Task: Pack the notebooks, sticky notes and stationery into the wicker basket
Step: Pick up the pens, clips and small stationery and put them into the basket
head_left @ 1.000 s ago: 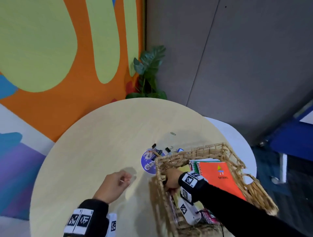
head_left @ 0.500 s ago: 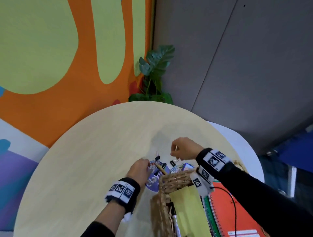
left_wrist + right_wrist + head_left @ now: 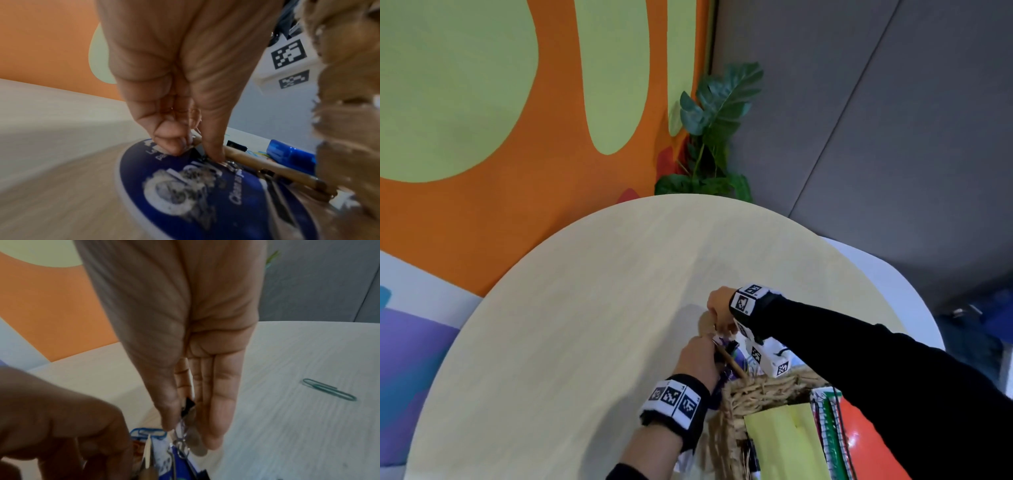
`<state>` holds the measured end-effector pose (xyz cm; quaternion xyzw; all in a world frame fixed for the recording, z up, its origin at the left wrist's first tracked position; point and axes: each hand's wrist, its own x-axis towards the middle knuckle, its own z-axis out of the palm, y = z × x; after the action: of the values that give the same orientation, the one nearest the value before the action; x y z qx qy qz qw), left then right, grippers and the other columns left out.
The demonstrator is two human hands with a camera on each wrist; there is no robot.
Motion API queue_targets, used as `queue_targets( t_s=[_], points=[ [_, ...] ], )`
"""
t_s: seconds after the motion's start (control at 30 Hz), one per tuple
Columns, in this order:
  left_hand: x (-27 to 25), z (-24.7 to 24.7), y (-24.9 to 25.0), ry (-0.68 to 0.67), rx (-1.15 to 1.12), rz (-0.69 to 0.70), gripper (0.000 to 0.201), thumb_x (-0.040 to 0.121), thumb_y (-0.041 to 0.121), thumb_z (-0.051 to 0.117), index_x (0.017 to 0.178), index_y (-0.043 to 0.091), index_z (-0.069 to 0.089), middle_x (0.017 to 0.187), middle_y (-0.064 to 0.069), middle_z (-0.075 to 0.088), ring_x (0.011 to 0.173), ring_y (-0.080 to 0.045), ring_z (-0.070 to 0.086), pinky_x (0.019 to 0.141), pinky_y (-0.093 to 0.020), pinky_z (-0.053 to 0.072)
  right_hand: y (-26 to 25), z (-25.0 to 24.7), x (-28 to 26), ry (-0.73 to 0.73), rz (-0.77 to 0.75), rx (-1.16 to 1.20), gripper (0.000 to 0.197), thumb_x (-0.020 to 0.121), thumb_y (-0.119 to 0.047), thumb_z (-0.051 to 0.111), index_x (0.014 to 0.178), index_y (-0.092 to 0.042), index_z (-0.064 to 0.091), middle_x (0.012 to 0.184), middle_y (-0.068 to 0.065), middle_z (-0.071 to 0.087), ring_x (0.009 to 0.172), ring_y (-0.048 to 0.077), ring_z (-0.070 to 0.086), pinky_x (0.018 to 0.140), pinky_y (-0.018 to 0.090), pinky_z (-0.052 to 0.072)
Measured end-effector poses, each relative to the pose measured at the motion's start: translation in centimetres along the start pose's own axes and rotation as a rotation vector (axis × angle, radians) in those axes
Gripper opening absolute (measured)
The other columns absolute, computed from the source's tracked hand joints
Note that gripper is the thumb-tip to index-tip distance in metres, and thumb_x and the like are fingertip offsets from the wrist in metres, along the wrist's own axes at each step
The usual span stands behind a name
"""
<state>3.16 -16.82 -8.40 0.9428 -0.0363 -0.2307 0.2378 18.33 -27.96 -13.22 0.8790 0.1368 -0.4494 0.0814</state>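
The wicker basket (image 3: 767, 389) sits at the table's near right. It holds a yellow sticky-note pad (image 3: 784, 442), a green spiral notebook (image 3: 828, 425) and an orange notebook (image 3: 866, 442). Just beyond its rim lies a pile of small stationery on a round blue disc (image 3: 195, 203): a wooden pencil (image 3: 267, 165), a blue paper clip (image 3: 148, 433) and a blue plastic piece (image 3: 287, 154). My left hand (image 3: 195, 151) pinches a small black binder clip lying on the disc. Above the pile, my right hand (image 3: 183, 418) pinches another black binder clip (image 3: 188, 404) between thumb and fingers.
A green paper clip (image 3: 329, 389) lies alone on the round wooden table (image 3: 585, 325), to the right of my right hand. A potted plant (image 3: 715, 137) stands behind the table's far edge. A white table (image 3: 887, 284) adjoins on the right.
My right hand has left the basket, reached past its rim and taken a binder clip. My left hand has moved right onto the pile, and the two hands now nearly touch.
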Motion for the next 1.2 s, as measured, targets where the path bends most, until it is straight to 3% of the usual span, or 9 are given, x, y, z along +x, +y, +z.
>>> queue_targets(
  t_s=[0.07,0.13,0.2,0.3,0.47,0.7,0.83,1.0,1.2],
  points=[
    [0.1,0.0,0.0,-0.011,0.024,0.001,0.022,0.087,0.013,0.053,0.106,0.007,0.063,0.108,-0.017,0.068,0.099,-0.035,0.066,0.079,-0.034,0.051,-1.3,-1.7,-4.5,0.039,-0.006,0.014,0.020,0.058,-0.025,0.083,0.066,-0.010,0.072,0.062,0.006,0.074,0.050,0.018,0.069,0.064,0.041,0.063],
    [0.3,-0.1,-0.2,-0.024,0.053,-0.015,0.021,0.088,0.010,0.050,0.104,0.005,0.063,0.108,-0.018,0.068,0.099,-0.036,0.066,0.081,-0.035,0.051,-2.3,-3.0,-7.9,0.007,-0.064,0.096,0.015,0.073,-0.014,0.077,0.081,-0.003,0.071,0.079,0.015,0.075,0.047,0.014,0.066,0.059,0.029,0.061],
    [0.5,-0.1,-0.4,-0.050,0.061,-0.034,0.022,0.087,0.008,0.048,0.103,0.004,0.063,0.107,-0.018,0.068,0.097,-0.035,0.066,0.079,-0.035,0.052,-2.9,-3.7,-10.7,-0.026,-0.109,0.206,0.016,0.085,-0.004,0.067,0.099,0.001,0.067,0.077,0.015,0.072,0.044,0.010,0.060,0.042,0.016,0.052],
    [0.5,-0.4,-0.3,-0.048,0.054,-0.053,0.027,0.088,0.010,0.049,0.113,0.005,0.058,0.114,-0.016,0.066,0.104,-0.034,0.064,0.085,-0.035,0.051,-2.7,-4.3,-13.0,0.017,-0.165,0.304,0.027,0.092,-0.003,0.055,0.118,0.001,0.062,0.068,0.005,0.062,0.056,0.014,0.060,0.051,0.019,0.053],
    [-0.3,-0.5,-0.1,-0.014,0.063,0.020,0.026,0.086,0.004,0.048,0.110,0.008,0.057,0.111,-0.018,0.065,0.105,-0.037,0.061,0.087,-0.038,0.048,-2.3,-4.8,-19.9,0.252,-0.220,0.330,0.018,0.091,-0.008,0.052,0.104,-0.006,0.064,0.074,0.004,0.065,0.056,0.010,0.059,0.071,0.031,0.055],
    [-0.7,-0.5,-0.2,0.011,0.036,0.094,0.016,0.083,-0.001,0.051,0.083,0.013,0.058,0.090,-0.006,0.041,0.087,-0.033,0.059,0.067,-0.032,0.036,-0.1,2.1,-29.2,0.475,-0.228,0.405,0.017,0.088,-0.010,0.057,0.099,-0.018,0.066,0.063,-0.021,0.054,0.058,-0.006,0.051,0.053,0.005,0.037],
    [-0.8,-0.4,-0.1,0.051,0.005,0.073,0.041,0.081,0.000,0.055,0.058,0.026,0.033,0.082,-0.002,0.044,0.076,-0.029,0.054,0.062,-0.028,0.035,-0.4,8.1,-31.1,0.414,-0.190,0.456,0.015,0.088,-0.009,0.058,0.100,-0.015,0.067,0.072,-0.015,0.056,0.058,-0.008,0.045,0.056,0.012,0.035],
    [-1.8,-1.1,0.0,0.108,-0.080,0.040,0.015,0.083,0.004,0.056,0.077,0.017,0.051,0.088,-0.009,0.065,0.079,-0.029,0.060,0.067,-0.029,0.043,-2.6,13.3,-30.4,0.186,-0.193,0.475,0.019,0.092,-0.005,0.052,0.105,-0.006,0.065,0.099,0.014,0.071,0.079,0.025,0.070,0.063,0.024,0.047],
    [-5.1,-5.0,0.2,0.274,-0.278,0.121,0.016,0.083,0.010,0.063,0.077,0.020,0.052,0.079,-0.008,0.065,0.076,-0.028,0.060,0.066,-0.025,0.041,-4.9,13.3,-26.1,0.144,-0.148,0.402,0.025,0.089,0.001,0.050,0.109,-0.003,0.065,0.096,0.020,0.072,0.077,0.027,0.067,0.074,0.037,0.056]
  ],
)
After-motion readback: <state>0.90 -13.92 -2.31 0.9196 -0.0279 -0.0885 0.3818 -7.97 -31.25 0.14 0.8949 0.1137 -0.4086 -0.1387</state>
